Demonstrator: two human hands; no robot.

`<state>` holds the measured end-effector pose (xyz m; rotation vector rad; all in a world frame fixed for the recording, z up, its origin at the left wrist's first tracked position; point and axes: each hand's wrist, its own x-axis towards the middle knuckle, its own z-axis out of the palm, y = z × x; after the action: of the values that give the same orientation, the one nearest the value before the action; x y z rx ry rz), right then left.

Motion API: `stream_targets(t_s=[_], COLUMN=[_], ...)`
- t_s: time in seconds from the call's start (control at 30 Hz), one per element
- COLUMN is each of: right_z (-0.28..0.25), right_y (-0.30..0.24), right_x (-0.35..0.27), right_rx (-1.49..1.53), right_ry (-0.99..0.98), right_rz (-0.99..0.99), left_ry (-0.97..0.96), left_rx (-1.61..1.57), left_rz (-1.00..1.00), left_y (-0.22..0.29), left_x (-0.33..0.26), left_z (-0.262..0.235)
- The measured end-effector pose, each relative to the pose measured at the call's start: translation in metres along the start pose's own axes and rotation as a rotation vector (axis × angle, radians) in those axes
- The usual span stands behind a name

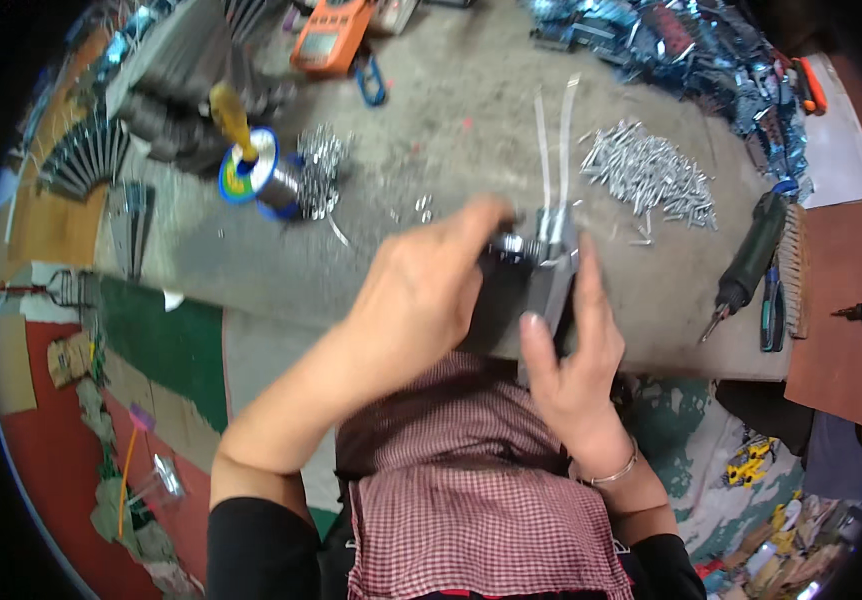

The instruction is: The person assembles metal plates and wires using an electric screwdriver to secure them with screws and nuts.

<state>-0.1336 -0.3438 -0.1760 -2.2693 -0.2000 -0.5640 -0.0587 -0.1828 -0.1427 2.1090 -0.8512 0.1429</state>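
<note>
Over the front edge of the bench, my right hand (583, 360) grips a dark grey flat metal part (548, 290) between thumb and fingers. Two thin white wires (564, 150) run up from its top end. My left hand (423, 275), slightly blurred, is closed at the part's left side with its fingers bent. Beside those fingertips shows a small shiny ridged round piece (516, 246); whether the left fingers pinch it is hidden. Right of the wires lies a heap of small silver screws or pins (646, 170).
A solder wire spool (251, 170) with a yellow-handled tool stands left, beside small metal bits (321, 165). Behind are an orange multimeter (331, 38) and stacked grey plates (176, 90). Blue-wrapped parts (671, 50) lie far right. A dark green soldering iron or powered screwdriver (754, 250) and a brush (796, 270) lie right.
</note>
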Motion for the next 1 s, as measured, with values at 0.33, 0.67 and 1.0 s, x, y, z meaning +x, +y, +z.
stream_targets(t_s=[0.33, 0.67, 1.0], right_z=[0.009, 0.004, 0.005], right_y=[0.005, 0.004, 0.002], right_x=[-0.008, -0.01, -0.008], right_rx=[0.126, 0.168, 0.181], right_ry=[0.013, -0.02, -0.016], right_rz=[0.058, 0.13, 0.118], left_ry=[0.056, 0.299, 0.232], left_rx=[-0.081, 0.138, 0.166], left_rz=[-0.005, 0.13, 0.068], left_y=[-0.023, -0.021, -0.014], left_x=[0.02, 0.026, 0.022], left_z=[0.017, 0.028, 0.025])
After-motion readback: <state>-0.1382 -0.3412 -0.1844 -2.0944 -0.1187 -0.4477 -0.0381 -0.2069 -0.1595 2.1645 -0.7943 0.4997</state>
